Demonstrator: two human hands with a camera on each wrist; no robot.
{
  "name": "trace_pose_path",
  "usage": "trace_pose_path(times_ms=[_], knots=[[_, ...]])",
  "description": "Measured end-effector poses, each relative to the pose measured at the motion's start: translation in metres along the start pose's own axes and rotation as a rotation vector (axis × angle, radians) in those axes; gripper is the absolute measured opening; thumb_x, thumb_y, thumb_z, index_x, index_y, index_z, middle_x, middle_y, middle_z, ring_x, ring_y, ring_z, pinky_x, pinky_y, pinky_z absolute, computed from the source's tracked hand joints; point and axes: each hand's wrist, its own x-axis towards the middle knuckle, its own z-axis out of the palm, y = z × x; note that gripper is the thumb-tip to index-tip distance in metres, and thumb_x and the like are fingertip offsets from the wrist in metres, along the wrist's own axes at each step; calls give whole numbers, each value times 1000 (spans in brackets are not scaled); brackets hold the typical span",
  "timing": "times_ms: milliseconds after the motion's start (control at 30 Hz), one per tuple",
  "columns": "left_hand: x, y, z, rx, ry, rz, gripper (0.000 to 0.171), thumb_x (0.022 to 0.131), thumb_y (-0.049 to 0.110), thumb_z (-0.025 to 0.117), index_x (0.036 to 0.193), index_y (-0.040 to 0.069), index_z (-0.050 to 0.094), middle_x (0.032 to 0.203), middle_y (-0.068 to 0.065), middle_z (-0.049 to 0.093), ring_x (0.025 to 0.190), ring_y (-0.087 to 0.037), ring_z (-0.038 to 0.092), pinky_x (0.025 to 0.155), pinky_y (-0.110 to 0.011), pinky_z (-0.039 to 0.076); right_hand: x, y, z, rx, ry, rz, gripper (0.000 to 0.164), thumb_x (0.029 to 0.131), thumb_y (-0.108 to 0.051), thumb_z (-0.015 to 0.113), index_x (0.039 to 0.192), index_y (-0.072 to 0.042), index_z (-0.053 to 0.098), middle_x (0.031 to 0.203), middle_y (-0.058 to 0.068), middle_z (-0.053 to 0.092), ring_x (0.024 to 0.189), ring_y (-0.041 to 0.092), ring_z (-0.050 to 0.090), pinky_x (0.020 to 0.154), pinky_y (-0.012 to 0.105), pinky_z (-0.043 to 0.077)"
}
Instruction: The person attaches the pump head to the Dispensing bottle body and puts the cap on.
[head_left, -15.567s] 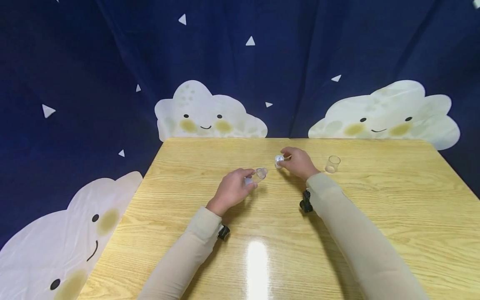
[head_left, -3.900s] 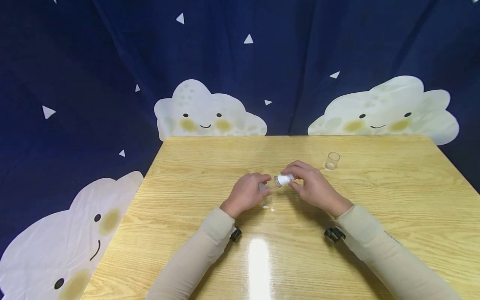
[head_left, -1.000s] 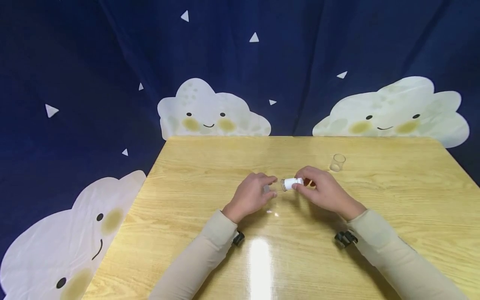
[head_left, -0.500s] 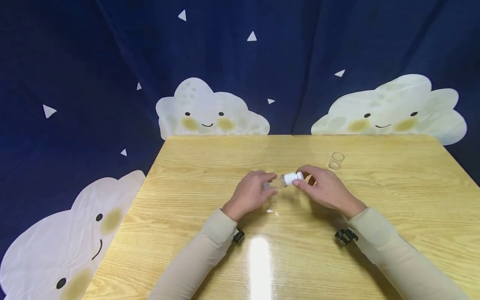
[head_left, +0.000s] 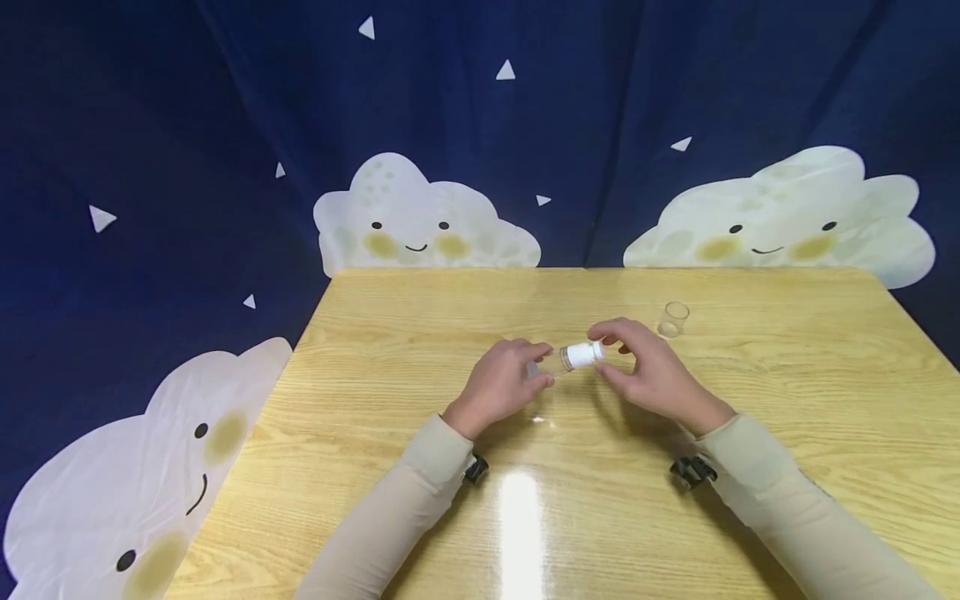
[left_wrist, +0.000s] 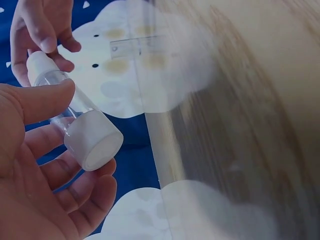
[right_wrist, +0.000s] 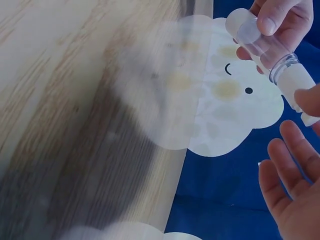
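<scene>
My left hand (head_left: 498,383) holds a small clear bottle (right_wrist: 265,47) by its body, thumb and fingers around it near the white base (left_wrist: 95,140). The bottle is tilted, its top end towards the right. A white pump top (head_left: 583,355) with a narrower tip sits at the bottle's neck. My right hand (head_left: 648,371) is around that tip, index finger above and thumb below, spread wider than the tip. In the right wrist view its thumb (right_wrist: 307,100) overlaps the white top, while the other fingers (right_wrist: 292,165) stand apart from it.
A clear, open-topped cylinder (head_left: 672,320) stands on the wooden table (head_left: 420,308), behind and right of the right hand. A dark blue curtain (head_left: 450,92) with printed clouds hangs behind the table.
Earlier the right hand held the white top away from the bottle; later it sat at the neck, pinched by the fingers. Since half a second ago, the right fingers have spread from the tip.
</scene>
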Motion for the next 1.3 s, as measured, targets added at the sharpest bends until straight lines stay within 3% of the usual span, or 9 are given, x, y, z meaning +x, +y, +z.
trace_pose_path(times_ms=[233,433,633,833,967,1067,1300], knots=[[0,0,-2,-22,0,-14,41,88,27,76,126,12,69,111,-7,74,94,-21,67,77,-32,53,2,0,0,3,0,12,34,80,6,74,110,-10,66,107,5,69,91,22,66,71,27,50],[0,0,-1,-19,-8,-7,41,88,26,76,125,11,69,113,-6,74,95,-21,67,80,-32,54,1,0,2,13,-2,8,33,80,7,74,107,-10,66,106,4,70,86,13,63,68,29,52],[0,1,-2,-1,-2,3,41,88,26,76,125,11,69,112,-6,74,96,-21,67,80,-31,54,2,-1,3,9,-16,15,32,80,6,75,105,-11,66,104,4,69,84,12,62,67,29,52],[-1,1,-2,-2,-15,-13,41,88,25,76,127,12,69,114,-6,73,99,-23,66,81,-32,54,2,-2,2,-5,-61,48,19,84,-6,75,100,-11,68,107,7,69,83,18,62,66,29,51],[-2,1,0,5,-32,-13,42,89,25,75,128,13,67,117,-6,72,104,-25,65,82,-33,55,1,-2,3,-23,-99,78,9,90,-17,72,96,-11,71,116,10,67,86,14,61,68,35,53],[-3,1,1,13,-39,-14,42,90,26,74,129,13,67,118,-6,72,104,-25,65,83,-33,55,1,-3,4,-26,-115,99,10,93,-21,70,96,-13,72,119,9,67,86,11,61,69,31,53],[-3,1,1,28,-33,-24,42,90,28,74,129,13,67,118,-6,72,102,-23,65,83,-31,54,2,-3,5,-63,-153,158,17,98,-29,62,92,-14,69,94,2,69,76,11,57,65,25,47]])
